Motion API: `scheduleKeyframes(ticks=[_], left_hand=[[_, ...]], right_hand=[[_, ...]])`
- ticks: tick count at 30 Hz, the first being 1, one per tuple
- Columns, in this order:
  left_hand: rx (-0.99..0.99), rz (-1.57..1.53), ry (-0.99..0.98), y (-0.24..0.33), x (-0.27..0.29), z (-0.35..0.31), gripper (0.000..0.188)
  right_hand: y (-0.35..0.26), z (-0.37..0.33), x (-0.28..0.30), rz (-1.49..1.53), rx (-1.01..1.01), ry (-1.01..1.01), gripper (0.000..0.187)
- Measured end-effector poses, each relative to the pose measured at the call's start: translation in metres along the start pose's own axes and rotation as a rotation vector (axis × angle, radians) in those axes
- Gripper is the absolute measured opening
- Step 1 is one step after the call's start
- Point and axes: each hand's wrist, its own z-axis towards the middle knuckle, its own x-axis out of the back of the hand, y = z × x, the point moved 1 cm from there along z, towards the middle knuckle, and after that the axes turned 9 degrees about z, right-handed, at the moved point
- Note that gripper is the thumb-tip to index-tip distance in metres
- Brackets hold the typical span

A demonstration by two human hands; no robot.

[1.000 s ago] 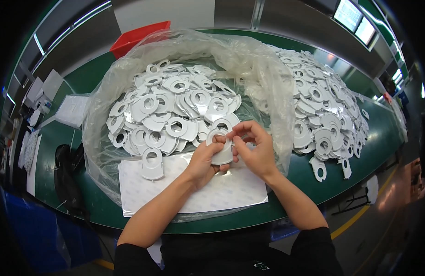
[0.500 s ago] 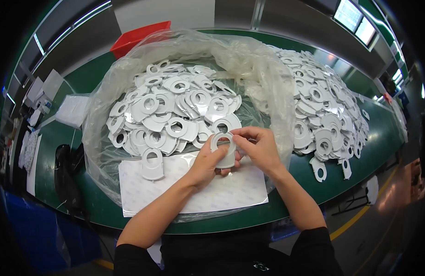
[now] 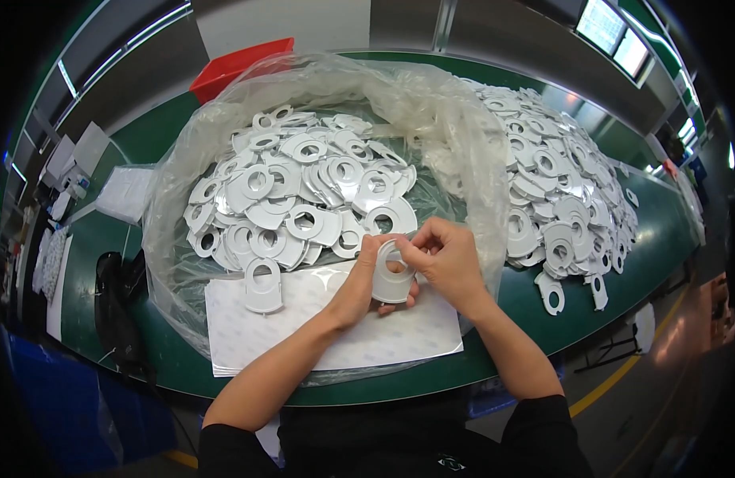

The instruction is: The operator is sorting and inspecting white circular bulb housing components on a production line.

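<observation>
My left hand [image 3: 353, 291] is closed round a white plastic plate [image 3: 392, 288] with a large round hole at its upper end, its fingers behind the plate. The plate is held up over stacked white sheets [image 3: 320, 342], face towards me. At the ring's upper right edge, my right hand [image 3: 449, 261] pinches with thumb and fingers; whether something thin is also between them cannot be made out. A similar loose plate [image 3: 263, 299] lies across the sheets' left rear edge. Pale round shapes show on the top sheet beside my left hand.
Behind the sheets, a heap of the same plates [image 3: 260, 213] lies in an opened clear plastic bag [image 3: 167, 211]. Another heap [image 3: 576, 213] stands at the right on the green table [image 3: 654, 239]. A red bin [image 3: 240, 68] is at the back left, a black object [image 3: 113, 311] at the left.
The plate has dropped slightly and turned a little. My left thumb has moved from across the hole to the plate's left edge. My right fingers have shifted slightly left along the ring.
</observation>
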Motion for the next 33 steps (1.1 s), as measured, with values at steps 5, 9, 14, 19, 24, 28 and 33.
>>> scheduleKeyframes(ticks=[5,9,14,19,24,28,33], left_hand=[[0.063,0.041,0.007,-0.002,0.002,0.001,0.081],[0.073,0.026,0.021,0.004,0.000,0.000,0.083],[0.097,-0.060,0.027,0.005,0.002,0.002,0.085],[0.152,-0.102,0.015,0.009,0.002,0.000,0.082],[0.176,-0.097,-0.011,0.010,0.002,0.001,0.078],[0.185,-0.105,-0.047,0.009,0.006,-0.001,0.076],[0.124,-0.152,0.017,0.017,0.002,-0.003,0.068]], right_hand=[[-0.013,-0.005,-0.005,-0.344,0.076,0.059,0.035],[-0.014,-0.005,-0.001,-0.477,0.144,-0.001,0.040],[-0.016,-0.003,0.014,-0.240,0.104,-0.226,0.029],[-0.017,-0.003,0.018,-0.101,-0.058,-0.243,0.017],[-0.013,-0.008,0.011,-0.147,-0.001,-0.136,0.015],[-0.013,-0.007,0.008,-0.160,-0.019,-0.101,0.018],[0.009,0.011,0.031,0.109,-0.090,-0.142,0.020]])
